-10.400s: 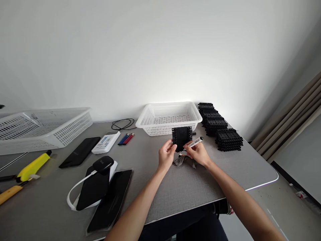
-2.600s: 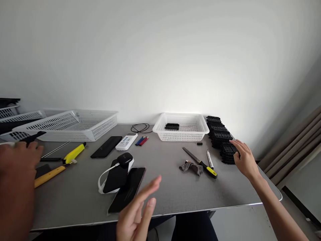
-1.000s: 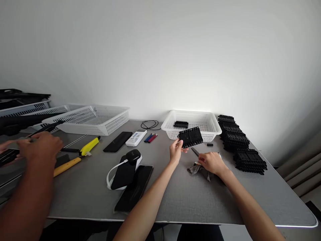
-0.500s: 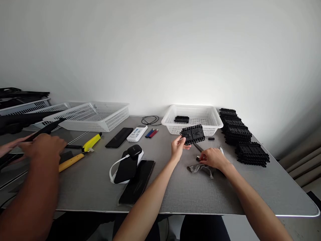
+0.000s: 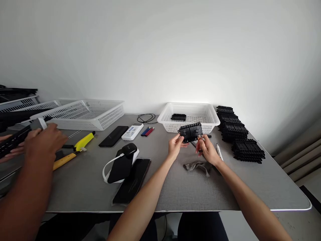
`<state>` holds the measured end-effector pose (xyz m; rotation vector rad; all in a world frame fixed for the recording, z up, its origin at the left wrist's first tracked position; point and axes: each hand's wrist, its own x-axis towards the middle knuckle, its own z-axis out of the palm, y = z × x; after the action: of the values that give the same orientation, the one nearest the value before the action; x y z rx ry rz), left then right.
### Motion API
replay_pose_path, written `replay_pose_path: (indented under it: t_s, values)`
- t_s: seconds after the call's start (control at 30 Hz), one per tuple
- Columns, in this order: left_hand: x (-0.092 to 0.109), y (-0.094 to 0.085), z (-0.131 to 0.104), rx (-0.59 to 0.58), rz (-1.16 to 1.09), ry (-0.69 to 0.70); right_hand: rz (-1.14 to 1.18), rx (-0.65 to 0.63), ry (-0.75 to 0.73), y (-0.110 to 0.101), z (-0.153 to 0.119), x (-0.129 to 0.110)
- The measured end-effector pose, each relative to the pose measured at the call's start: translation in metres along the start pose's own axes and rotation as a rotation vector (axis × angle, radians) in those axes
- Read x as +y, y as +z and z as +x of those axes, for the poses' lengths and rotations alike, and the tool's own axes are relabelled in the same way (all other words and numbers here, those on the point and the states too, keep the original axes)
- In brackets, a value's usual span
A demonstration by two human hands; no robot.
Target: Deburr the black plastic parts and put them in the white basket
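My left hand (image 5: 175, 146) grips the left end of a black rectangular plastic part (image 5: 190, 132) with toothed edges, held up in front of the white basket (image 5: 163, 124). My right hand (image 5: 208, 149) is closed in a pinch at the part's lower right corner, around a small orange-brown item (image 5: 200, 138), perhaps a lighter; the fingers partly cover it. Below the hands a crumpled grey cloth (image 5: 197, 166) lies on the table. A white pen (image 5: 219, 151) rests just right of my right hand. Another black part (image 5: 178, 116) lies inside the basket.
Stacked black parts (image 5: 248, 149) line the right side. Phones (image 5: 114, 136), a white box (image 5: 132, 131), two lighters (image 5: 147, 131) and a power bank (image 5: 121, 167) lie left of centre. At far left, a co-worker's hands (image 5: 45, 140) handle a black piece near a yellow cutter (image 5: 84, 142).
My right hand has risen from beside the cloth to the part's lower right corner, with the small item in its fingers. The view has shifted slightly. The co-worker's hands now hold a light grey object.
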<state>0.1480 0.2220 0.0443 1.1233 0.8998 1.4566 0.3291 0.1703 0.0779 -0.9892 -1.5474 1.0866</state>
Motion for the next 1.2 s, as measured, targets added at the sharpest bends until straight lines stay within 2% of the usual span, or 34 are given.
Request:
replay_pose_path:
  t_s: [0.17, 0.4, 0.77, 1.2]
  values:
    - [-0.003, 0.001, 0.000, -0.104, -0.012, -0.037, 0.302, -0.022, 0.108, 0.012, 0.003, -0.003]
    - [-0.002, 0.003, -0.002, -0.221, -0.008, -0.074, 0.538, -0.121, 0.313, 0.013, 0.004, -0.007]
    - [0.005, 0.011, -0.009, -0.274, 0.036, -0.088, 0.656, -0.323, 0.478, 0.019, 0.000, -0.010]
    - [0.006, 0.018, -0.014, -0.368, 0.086, -0.080, 0.801, -0.281, 0.600, 0.015, 0.000, -0.015]
